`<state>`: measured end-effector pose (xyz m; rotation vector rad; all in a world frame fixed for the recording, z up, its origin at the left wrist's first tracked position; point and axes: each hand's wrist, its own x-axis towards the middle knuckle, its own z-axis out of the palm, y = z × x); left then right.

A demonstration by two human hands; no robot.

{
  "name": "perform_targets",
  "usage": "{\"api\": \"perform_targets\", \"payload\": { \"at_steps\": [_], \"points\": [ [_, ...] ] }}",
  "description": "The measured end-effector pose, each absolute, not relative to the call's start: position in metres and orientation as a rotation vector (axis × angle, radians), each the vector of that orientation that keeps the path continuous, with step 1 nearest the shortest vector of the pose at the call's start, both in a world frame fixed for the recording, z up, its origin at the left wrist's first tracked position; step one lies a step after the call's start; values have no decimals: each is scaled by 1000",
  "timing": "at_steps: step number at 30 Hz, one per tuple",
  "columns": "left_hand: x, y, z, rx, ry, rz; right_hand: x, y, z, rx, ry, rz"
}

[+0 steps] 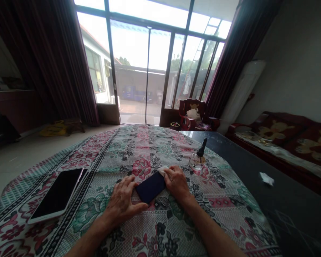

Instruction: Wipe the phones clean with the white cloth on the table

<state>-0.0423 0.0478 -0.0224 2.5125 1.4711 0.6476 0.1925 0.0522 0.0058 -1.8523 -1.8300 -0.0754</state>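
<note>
A dark smartphone (151,187) lies screen up on the flowered tablecloth (155,232). My left hand (125,197) holds its left end, with the fingers at the upper corner and the thumb along the near edge. Pinched in my right hand (176,181) is a folded white tissue (163,170), pressed against the phone's upper right corner. Off to the left, a larger white-framed tablet (58,194) with a black screen rests on the cloth. A clear glass bottle (197,161) with a black spray top stands upright beyond my right hand.
Beside the cloth, a crumpled white tissue (266,179) lies on a dark tabletop (283,207). A red-cushioned sofa (278,134) runs along the right wall, and a wooden chair (191,105) stands near the glass doors (141,75). Dark curtains (59,57) hang at the window.
</note>
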Motion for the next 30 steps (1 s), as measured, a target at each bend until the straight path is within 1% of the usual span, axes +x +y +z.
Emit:
{"api": "perform_targets", "payload": {
  "at_steps": [6, 12, 20, 27, 30],
  "points": [
    [-35, 46, -27, 2503, 1485, 690, 195, 53, 4, -1835, -1850, 8],
    [-52, 59, -22, 2489, 1377, 654, 192, 46, 13, -1840, -1937, 46],
    [-62, 64, -25, 2508, 1308, 668, 188, 43, 11, -1604, -2094, 66],
    [-66, 68, -23, 2515, 1326, 611, 189, 43, 13, -1638, -2077, 40],
    [-71, 71, -20, 2525, 1306, 547, 187, 38, 17, -1617, -2125, 81]
  ]
}}
